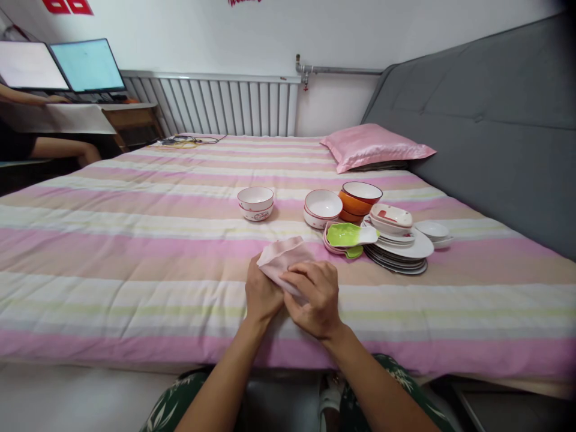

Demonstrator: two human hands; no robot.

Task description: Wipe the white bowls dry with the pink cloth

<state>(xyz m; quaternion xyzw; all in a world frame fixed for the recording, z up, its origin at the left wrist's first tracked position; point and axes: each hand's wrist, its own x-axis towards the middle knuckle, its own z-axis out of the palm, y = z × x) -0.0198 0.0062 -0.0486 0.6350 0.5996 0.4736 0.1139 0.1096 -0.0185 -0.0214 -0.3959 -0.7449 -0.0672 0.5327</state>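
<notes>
A pale pink cloth (288, 258) is bunched up between my two hands, just above the near part of the bed. My left hand (261, 294) curls round it from the left and below. My right hand (317, 297) pinches its right side with bent fingers. Whether anything lies inside the cloth is hidden. Beyond my hands are two stacked white bowls (255, 199) and a second pair of white bowls (323, 207). To the right of the cloth lie green leaf-shaped dishes (346, 235) on pink ones.
Orange bowls (351, 204), a stack of plates (423, 246) topped by rectangular dishes (391, 217), and small white dishes (434, 231) stand at right on the striped bedspread (135, 252). A pink pillow (373, 147) and cables (184, 141) lie farther back. Another person's leg (67, 150) shows by the desk.
</notes>
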